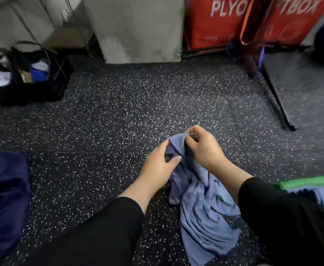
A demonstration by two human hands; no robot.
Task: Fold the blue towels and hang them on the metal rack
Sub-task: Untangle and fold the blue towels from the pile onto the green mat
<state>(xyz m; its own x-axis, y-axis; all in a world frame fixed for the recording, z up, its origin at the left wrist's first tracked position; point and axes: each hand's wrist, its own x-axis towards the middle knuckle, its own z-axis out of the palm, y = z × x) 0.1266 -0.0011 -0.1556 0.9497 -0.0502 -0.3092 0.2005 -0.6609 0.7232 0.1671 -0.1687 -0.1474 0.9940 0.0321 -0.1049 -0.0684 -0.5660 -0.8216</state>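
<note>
The towel (205, 214) hangs bunched below both hands, its top edge pinched by the right hand (203, 148) and gripped just beside by the left hand (159, 167) over the floor (109, 121), so folding seems barely begun and next needs the corners found and spread apart.

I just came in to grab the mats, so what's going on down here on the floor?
A person in black sleeves holds a crumpled light blue cloth towel over the speckled black rubber floor. The left hand grips its upper part and the right hand pinches the top edge. The towel hangs bunched, not yet folded. More blue cloth lies under a green strip at the right. No metal rack is clearly in view.
</note>
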